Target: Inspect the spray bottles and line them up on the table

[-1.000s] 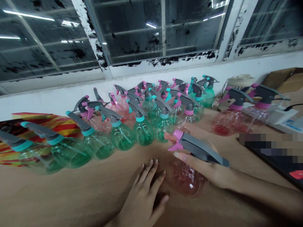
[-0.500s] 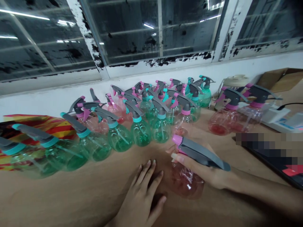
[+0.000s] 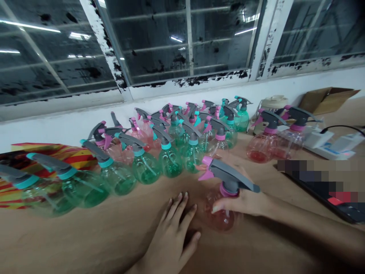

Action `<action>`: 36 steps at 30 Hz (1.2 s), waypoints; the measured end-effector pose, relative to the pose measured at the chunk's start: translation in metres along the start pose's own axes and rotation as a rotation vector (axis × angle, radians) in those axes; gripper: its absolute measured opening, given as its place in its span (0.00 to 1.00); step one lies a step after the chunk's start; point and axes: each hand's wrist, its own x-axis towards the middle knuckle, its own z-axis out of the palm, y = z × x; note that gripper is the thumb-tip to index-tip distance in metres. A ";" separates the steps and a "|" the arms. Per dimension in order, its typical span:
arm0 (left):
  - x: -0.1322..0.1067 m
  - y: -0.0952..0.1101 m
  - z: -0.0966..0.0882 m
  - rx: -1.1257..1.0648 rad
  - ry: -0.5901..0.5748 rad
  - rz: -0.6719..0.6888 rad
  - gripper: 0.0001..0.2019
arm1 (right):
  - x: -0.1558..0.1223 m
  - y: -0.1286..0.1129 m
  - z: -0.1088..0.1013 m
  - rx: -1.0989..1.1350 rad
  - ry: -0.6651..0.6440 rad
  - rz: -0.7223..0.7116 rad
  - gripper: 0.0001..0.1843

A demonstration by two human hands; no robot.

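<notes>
A clear pink spray bottle (image 3: 221, 217) with a grey and pink trigger head stands in front of me on the wooden table (image 3: 94, 239). My right hand (image 3: 245, 201) is wrapped around its upper body just under the pink collar, thumb on the near side; the other fingers are mostly hidden behind the bottle. To its left, my left hand (image 3: 173, 228) lies on the table with fingers spread, holding nothing. Beyond my hands, a green spray bottle (image 3: 170, 163) stands in a row of similar ones.
More green and pink spray bottles crowd toward the wall. Two pink spray bottles (image 3: 261, 148) stand at the right, near a white power strip (image 3: 327, 146) and an open cardboard box (image 3: 327, 101). A dark flat device (image 3: 342, 209), partly blurred, lies at right; a red-yellow wrapper (image 3: 76, 158) at left.
My right hand has moved from the trigger head down to the bottle's upper body. The bottle's head has turned, showing its pink trigger and collar. My left hand stays put.
</notes>
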 end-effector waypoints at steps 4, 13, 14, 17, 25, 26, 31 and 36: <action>0.000 0.001 0.000 -0.024 -0.003 -0.013 0.23 | -0.007 0.003 -0.006 -0.071 -0.016 -0.031 0.27; 0.001 -0.001 0.002 -0.032 0.058 0.013 0.21 | -0.027 -0.013 -0.027 -0.290 0.081 0.124 0.18; 0.001 -0.001 0.002 -0.030 0.059 0.015 0.21 | -0.029 -0.009 -0.033 -0.325 0.089 0.136 0.18; 0.002 -0.001 0.001 -0.018 0.061 0.017 0.20 | -0.032 0.010 -0.052 -0.401 0.147 0.198 0.16; 0.000 -0.004 0.003 0.003 0.079 0.023 0.21 | -0.015 0.075 -0.092 -0.403 0.384 0.302 0.23; 0.000 -0.004 0.003 0.003 0.081 0.022 0.21 | -0.010 0.081 -0.094 -0.422 0.403 0.306 0.23; 0.001 -0.007 0.005 0.003 0.097 0.021 0.22 | 0.016 0.102 -0.098 -0.505 0.441 0.295 0.22; 0.000 -0.009 0.008 0.004 0.111 0.018 0.23 | 0.031 0.113 -0.096 -0.548 0.474 0.290 0.21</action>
